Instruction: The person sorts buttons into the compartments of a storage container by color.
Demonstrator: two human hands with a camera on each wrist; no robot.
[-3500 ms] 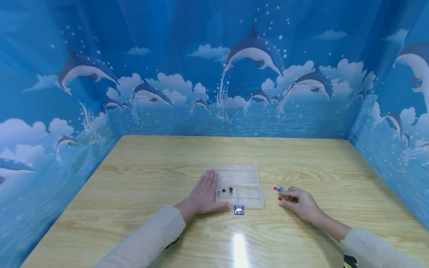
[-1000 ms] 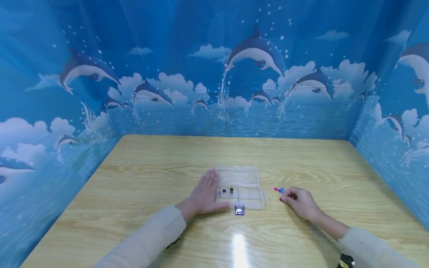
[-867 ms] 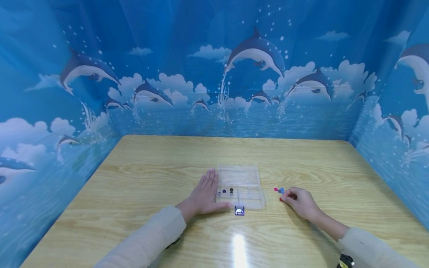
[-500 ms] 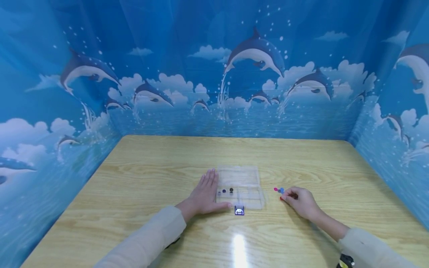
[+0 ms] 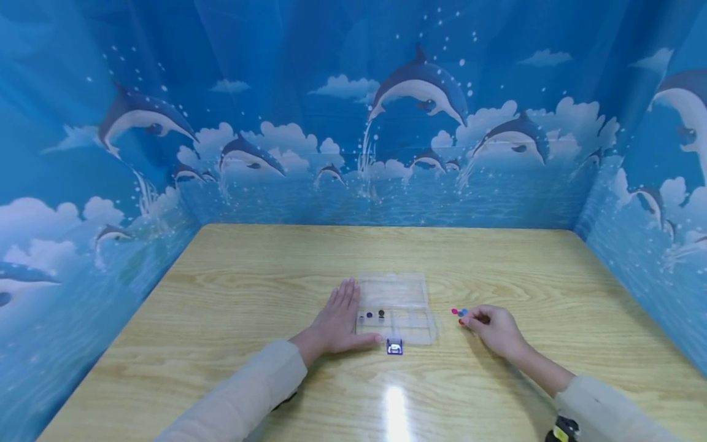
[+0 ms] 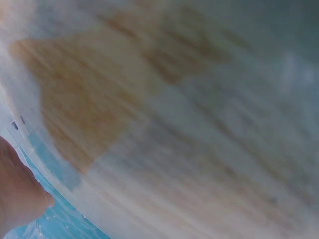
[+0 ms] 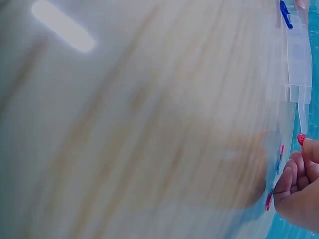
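A clear plastic compartment box [image 5: 411,325] lies on the table with its lid [image 5: 392,288] laid back. Dark buttons [image 5: 381,314] sit in its left compartments. My left hand [image 5: 338,319] rests with straight fingers along the box's left side, the thumb along the front edge. To the right of the box, my right hand [image 5: 494,331] pinches a small red button [image 5: 461,321] between thumb and finger; the right wrist view shows this red button [image 7: 301,139] at the thumb tip. Just beyond those fingertips lie a pink button [image 5: 455,311] and a blue button [image 5: 463,312].
A purple-edged clasp [image 5: 394,347] sticks out from the box's front. The wood-grain table [image 5: 265,264] is walled by a blue dolphin-print curtain [image 5: 309,123]. In the right wrist view, another red piece [image 7: 269,201] shows beside the hand.
My right hand's thumb and finger have come together on the red button, and the hand has moved slightly away from me with it. The left hand has stayed in place.
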